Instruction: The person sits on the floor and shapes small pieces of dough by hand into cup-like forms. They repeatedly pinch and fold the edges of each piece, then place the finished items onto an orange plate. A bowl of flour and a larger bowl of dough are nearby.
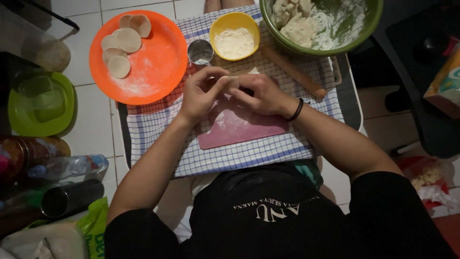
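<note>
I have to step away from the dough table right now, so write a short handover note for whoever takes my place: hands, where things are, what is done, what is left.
Left hand and right hand: together over the pink board, fingertips pinching a small piece of dough between them.

Where things are: orange plate to the left, carrying five cut dough rounds. Metal round cutter and yellow bowl of flour stand above the hands. Wooden rolling pin lies to the right, on the checked cloth. Green bowl holds the remaining dough.

Done: five rounds cut.

Left: the piece in hand and the dough lumps in the green bowl.
</note>
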